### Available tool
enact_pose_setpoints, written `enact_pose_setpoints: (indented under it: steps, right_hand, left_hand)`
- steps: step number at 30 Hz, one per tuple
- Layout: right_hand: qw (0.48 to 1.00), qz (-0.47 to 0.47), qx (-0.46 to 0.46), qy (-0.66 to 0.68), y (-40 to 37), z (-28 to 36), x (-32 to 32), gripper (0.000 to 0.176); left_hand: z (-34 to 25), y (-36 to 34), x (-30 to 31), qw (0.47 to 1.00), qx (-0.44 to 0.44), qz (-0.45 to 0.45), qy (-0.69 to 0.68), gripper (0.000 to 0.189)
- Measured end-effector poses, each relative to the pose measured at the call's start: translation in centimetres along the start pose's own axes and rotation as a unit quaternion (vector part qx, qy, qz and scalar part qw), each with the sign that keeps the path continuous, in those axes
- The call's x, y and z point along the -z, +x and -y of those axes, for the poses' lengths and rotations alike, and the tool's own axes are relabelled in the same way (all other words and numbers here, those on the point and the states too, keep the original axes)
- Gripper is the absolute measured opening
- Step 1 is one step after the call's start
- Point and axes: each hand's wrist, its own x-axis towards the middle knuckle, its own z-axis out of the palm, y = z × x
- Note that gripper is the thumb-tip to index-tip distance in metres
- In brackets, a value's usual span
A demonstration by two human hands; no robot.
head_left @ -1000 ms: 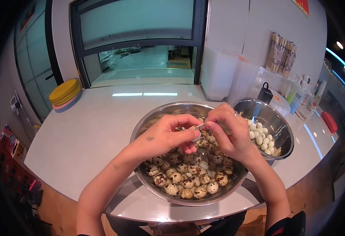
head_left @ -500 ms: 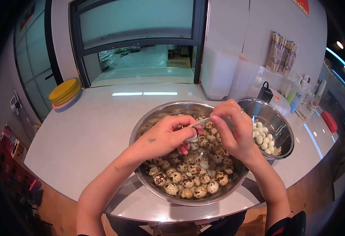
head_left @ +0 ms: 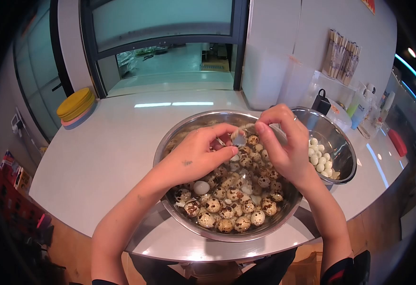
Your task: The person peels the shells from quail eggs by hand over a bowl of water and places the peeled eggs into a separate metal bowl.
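My left hand (head_left: 201,151) is over the big steel bowl (head_left: 170,210), its fingers bent round a piece of quail eggshell (head_left: 239,138). The shell's pale inner side shows between thumb and fingers. Close by on the right, my right hand (head_left: 284,142) pinches the far end of the same shell strip between thumb and forefinger. Below both hands, speckled quail eggs (head_left: 233,194) lie crowded in water. Among them a smooth white peeled egg (head_left: 201,187) sits just under my left wrist. Part of the bowl's contents is hidden by my hands.
A smaller steel bowl (head_left: 348,166) with peeled white eggs (head_left: 320,159) stands right of the big one. Yellow and pink plates (head_left: 76,104) are stacked at the left edge. Bottles (head_left: 360,111), wrapped chopsticks (head_left: 342,57) and a red object (head_left: 397,142) are at the right.
The white egg that was at my left fingers is gone from them, and a white egg now shows in the big bowl below. The shell remains between my hands.
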Motion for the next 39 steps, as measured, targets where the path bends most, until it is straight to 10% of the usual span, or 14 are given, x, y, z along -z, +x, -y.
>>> enact_pose_setpoints:
  steps: [5, 8, 13, 23, 31, 34, 36, 39]
  right_hand:
    - [0.994, 0.047, -0.072, -0.073, -0.3, -0.8, -0.4, 0.01]
    - [0.959, 0.225, -0.151, -0.088, -0.8, -1.0, -0.5, 0.014]
    - [0.973, 0.166, -0.147, -0.071, -0.9, -1.3, -0.6, 0.016]
    - [0.975, 0.159, -0.149, -0.048, -1.2, -2.2, -0.8, 0.02]
    - [0.976, 0.134, -0.171, -0.025, -1.2, -2.4, -1.2, 0.018]
    - [0.981, 0.112, -0.153, -0.035, -1.3, -2.5, -1.3, 0.018]
    - [0.98, 0.119, -0.153, -0.04, -1.2, -2.4, -1.2, 0.018]
    - [0.981, 0.125, -0.123, -0.082, -1.5, -2.7, -1.1, 0.016]
  left_hand:
    - [0.6, 0.0, 1.4, 0.997, -0.021, 0.014, 0.071, 0.034]
    - [-1.1, -1.0, 2.8, 0.927, 0.08, 0.285, 0.23, 0.027]
    - [0.5, -1.0, 0.7, 0.918, -0.032, 0.259, 0.298, 0.028]
    - [-2.4, 0.1, -2.3, 0.808, 0.126, 0.306, 0.487, 0.021]
    - [1.6, 5.4, -2.2, 0.912, 0.039, 0.226, 0.34, 0.023]
    - [4.3, 6.1, -4.1, 0.856, -0.035, 0.261, 0.446, 0.023]
    - [3.9, 5.9, -4.7, 0.772, 0.085, 0.26, 0.574, 0.023]
    - [1.4, 5.4, -2.7, 0.803, 0.041, 0.279, 0.525, 0.019]
